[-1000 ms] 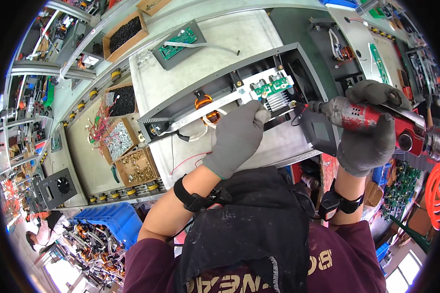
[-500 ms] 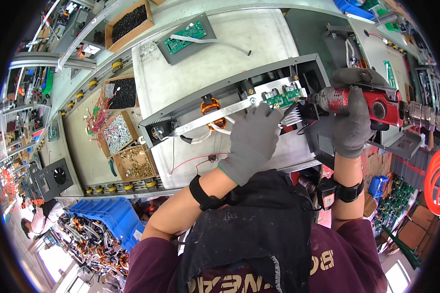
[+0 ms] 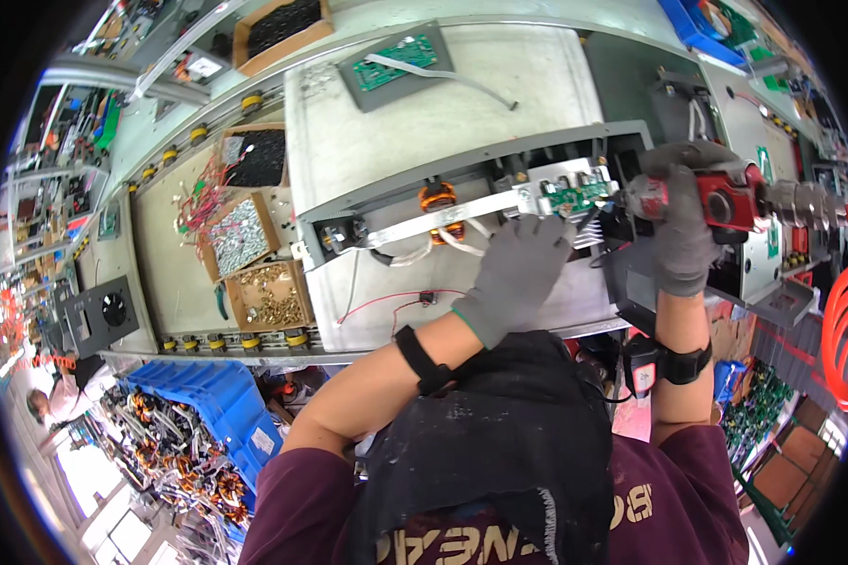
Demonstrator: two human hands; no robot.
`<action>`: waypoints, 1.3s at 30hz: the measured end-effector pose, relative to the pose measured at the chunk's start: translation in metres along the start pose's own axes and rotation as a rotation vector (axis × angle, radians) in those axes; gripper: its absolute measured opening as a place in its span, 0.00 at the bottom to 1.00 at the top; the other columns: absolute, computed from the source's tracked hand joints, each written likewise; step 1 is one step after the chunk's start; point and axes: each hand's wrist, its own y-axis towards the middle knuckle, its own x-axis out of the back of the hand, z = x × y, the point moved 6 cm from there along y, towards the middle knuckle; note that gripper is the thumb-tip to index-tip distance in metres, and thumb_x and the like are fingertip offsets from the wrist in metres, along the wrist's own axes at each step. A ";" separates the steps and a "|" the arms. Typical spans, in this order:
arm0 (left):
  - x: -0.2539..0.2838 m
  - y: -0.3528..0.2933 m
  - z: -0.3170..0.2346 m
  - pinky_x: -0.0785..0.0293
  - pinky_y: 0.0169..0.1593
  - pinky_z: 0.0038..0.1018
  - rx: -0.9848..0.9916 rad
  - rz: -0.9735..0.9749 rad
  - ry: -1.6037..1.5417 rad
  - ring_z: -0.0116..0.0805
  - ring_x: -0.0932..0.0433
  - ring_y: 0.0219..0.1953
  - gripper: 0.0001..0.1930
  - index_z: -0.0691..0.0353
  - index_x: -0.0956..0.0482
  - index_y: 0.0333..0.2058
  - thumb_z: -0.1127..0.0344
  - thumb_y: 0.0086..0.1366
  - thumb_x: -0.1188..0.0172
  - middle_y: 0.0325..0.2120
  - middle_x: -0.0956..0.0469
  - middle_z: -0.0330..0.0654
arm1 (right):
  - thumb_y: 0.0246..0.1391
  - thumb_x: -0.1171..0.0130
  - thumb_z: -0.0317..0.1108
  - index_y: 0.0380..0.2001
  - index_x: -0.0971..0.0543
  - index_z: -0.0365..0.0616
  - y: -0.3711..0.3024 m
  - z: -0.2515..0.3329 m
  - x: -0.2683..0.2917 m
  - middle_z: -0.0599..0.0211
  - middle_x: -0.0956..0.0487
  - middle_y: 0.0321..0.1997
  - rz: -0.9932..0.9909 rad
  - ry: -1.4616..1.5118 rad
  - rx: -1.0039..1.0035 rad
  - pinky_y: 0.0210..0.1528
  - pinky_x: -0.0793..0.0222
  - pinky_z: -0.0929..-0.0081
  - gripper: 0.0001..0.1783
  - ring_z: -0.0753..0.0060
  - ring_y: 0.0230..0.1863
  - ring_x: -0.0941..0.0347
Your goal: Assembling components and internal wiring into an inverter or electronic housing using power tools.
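A long grey metal chassis (image 3: 396,188) lies slanted across the bench, with a copper-wound coil (image 3: 440,209) and a pale metal bar (image 3: 452,217) in it. My left hand (image 3: 523,273), in a grey glove, reaches over its near side. Its bent fingers press at the near edge of a small green circuit board (image 3: 578,195), fingertips partly hidden. My right hand (image 3: 685,240), also gloved, is wrapped around a red power screwdriver (image 3: 730,200). The tool lies level, its nose pointing left at the right end of the board. Whether its tip touches a screw cannot be made out.
Beyond the chassis a grey plate (image 3: 358,89) bears a green board with a ribbon cable (image 3: 443,73). At left stand cardboard boxes of silver screws (image 3: 238,237), brass parts (image 3: 269,297) and black parts (image 3: 257,158). A blue crate (image 3: 203,405) of coils is at lower left.
The whole view has shifted, so the bench and chassis appear farther right. My left hand stays at the board, and the power screwdriver in my right hand still points at the board's right end.
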 end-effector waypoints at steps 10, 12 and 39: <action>0.083 -0.038 0.032 0.33 0.48 0.37 0.038 -0.180 -0.213 0.39 0.29 0.45 0.28 0.53 0.25 0.47 0.69 0.42 0.37 0.41 0.28 0.41 | 0.52 0.41 0.38 0.57 0.36 0.37 0.005 -0.025 0.041 0.58 0.28 0.52 0.185 -0.066 -0.048 0.55 0.35 0.64 0.32 0.62 0.50 0.29; 0.125 -0.075 0.077 0.30 0.43 0.34 0.218 -0.403 -0.256 0.39 0.28 0.42 0.29 0.54 0.24 0.46 0.75 0.38 0.37 0.38 0.27 0.42 | 0.51 0.40 0.38 0.55 0.34 0.37 0.008 -0.023 0.043 0.58 0.27 0.51 0.211 -0.097 -0.055 0.54 0.34 0.65 0.30 0.63 0.49 0.28; 0.024 -0.213 0.322 0.26 0.37 0.39 1.204 0.004 -0.083 0.49 0.24 0.36 0.22 0.59 0.32 0.45 0.58 0.54 0.38 0.40 0.29 0.48 | 0.64 0.60 0.42 0.56 0.30 0.37 0.009 -0.027 0.079 0.67 0.28 0.49 -0.311 -0.716 -0.265 0.56 0.40 0.75 0.24 0.72 0.50 0.34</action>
